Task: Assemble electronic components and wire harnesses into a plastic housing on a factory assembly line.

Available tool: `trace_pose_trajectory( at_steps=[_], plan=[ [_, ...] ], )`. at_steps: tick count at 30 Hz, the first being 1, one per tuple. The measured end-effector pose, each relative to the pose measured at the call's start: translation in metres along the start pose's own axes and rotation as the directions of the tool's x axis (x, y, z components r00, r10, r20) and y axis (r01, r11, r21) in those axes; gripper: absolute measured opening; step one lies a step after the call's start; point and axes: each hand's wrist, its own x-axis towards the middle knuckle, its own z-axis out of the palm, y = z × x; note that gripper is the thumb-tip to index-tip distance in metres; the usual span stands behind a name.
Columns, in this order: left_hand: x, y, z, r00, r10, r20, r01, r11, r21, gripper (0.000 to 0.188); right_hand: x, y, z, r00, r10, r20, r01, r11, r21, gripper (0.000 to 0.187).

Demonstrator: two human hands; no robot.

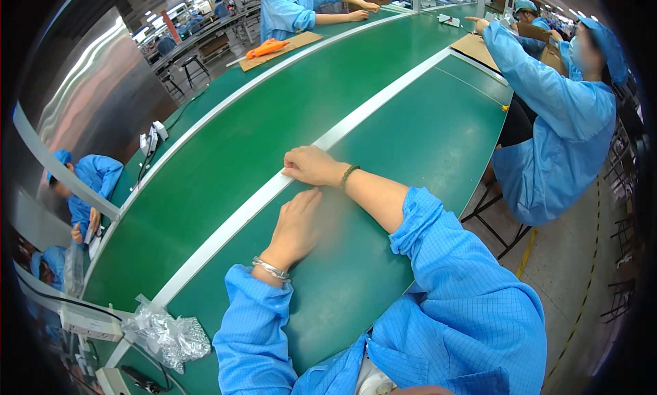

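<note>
Both hands lie empty on the green worktop [410, 142] — left hand [295, 225] flat, blurred; right hand [311, 166] loosely curled at the white strip [233, 220] — fingertips hard to make out.

Along the far edge of the green bench [424, 132] we see an orange tool [267, 49] lying on a brown cardboard sheet [282, 50]. A crumpled clear plastic bag [168, 335] sits at the near left corner, just beside a white power strip [89, 321]. To our right a co-worker in a blue coat [554, 114] sits on a stool [494, 214], reaching toward another cardboard sheet [475, 47].
</note>
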Motion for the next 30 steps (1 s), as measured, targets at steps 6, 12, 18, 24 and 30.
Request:
trace_pose_trajectory(
  at_steps=[6, 12, 18, 24, 30],
  plan=[
    [0.0, -0.0017, 0.0005, 1.0, 0.008, -0.008, -0.008, 1.0, 0.005, 0.052, 0.0017, 0.0007, 0.0001, 1.0, 0.008, 0.011, -0.008, 1.0, -0.001, 0.023],
    [0.001, -0.0024, 0.0007, 1.0, 0.007, 0.001, -0.007, 1.0, 0.004, 0.051, 0.0018, 0.003, 0.002, 1.0, -0.006, -0.02, 0.007, 1.0, 0.008, 0.021],
    [0.0003, -0.0032, 0.0006, 1.0, -0.012, 0.006, 0.012, 1.0, 0.014, 0.051, 0.0022, 0.0026, 0.0031, 0.999, -0.02, -0.039, 0.021, 0.999, 0.027, 0.02],
    [0.0008, -0.0032, 0.0004, 1.0, -0.005, -0.016, 0.005, 1.0, 0.019, 0.05, 0.0029, 0.004, 0.0041, 0.999, -0.025, -0.043, 0.025, 1.0, 0.007, 0.02],
    [0.0009, -0.0026, -0.0001, 1.0, 0.008, -0.013, -0.008, 1.0, 0.021, 0.05, 0.0026, 0.0042, 0.0034, 0.999, -0.031, -0.038, 0.031, 1.0, 0.002, 0.021]
  ],
)
